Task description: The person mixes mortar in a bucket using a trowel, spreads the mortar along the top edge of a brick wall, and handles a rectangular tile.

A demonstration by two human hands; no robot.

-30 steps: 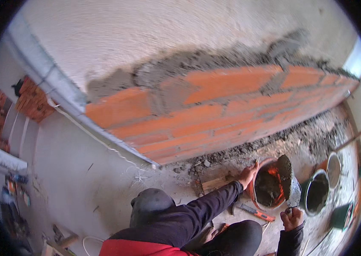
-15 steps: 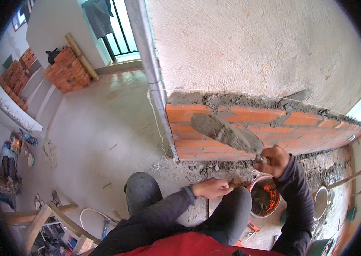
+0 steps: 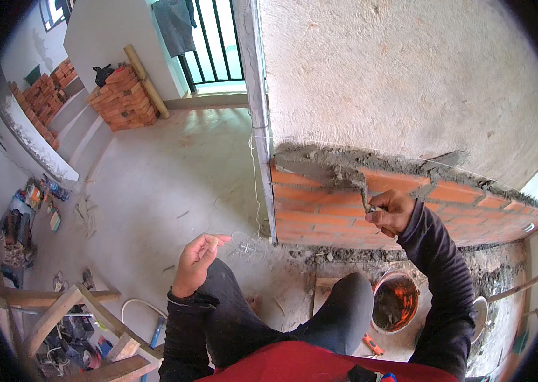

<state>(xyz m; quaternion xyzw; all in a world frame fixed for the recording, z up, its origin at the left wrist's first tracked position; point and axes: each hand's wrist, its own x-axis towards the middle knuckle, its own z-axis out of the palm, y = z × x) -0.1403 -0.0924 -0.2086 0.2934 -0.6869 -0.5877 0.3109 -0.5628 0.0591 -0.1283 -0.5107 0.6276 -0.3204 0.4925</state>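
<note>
My right hand (image 3: 390, 215) grips a trowel (image 3: 365, 200) by its handle, with its mortar-covered blade against the top of the brick wall (image 3: 313, 213) near its left end. Grey mortar (image 3: 300, 159) lies along that top course, and a thin white string (image 3: 409, 153) runs just above it. My left hand (image 3: 197, 267) is raised over my left knee, fingers loosely bent and apart, with nothing visible in it. A bucket (image 3: 409, 286) holding grey mortar stands beside my right knee, with an orange-handled tool (image 3: 374, 344) on the floor below it.
Brick stacks (image 3: 122, 102) and steps (image 3: 84, 137) are at the back left, beside a barred opening (image 3: 211, 44). A timber frame (image 3: 49, 318), tools and clutter (image 3: 17, 229) lie at the left. Another bucket (image 3: 480, 312) and a pole (image 3: 530, 286) are at the lower right.
The trowel has risen from over the bucket to the wall top, where its mortar now rests. My left hand has left the bucket and moved leftward. The view has shifted toward the room.
</note>
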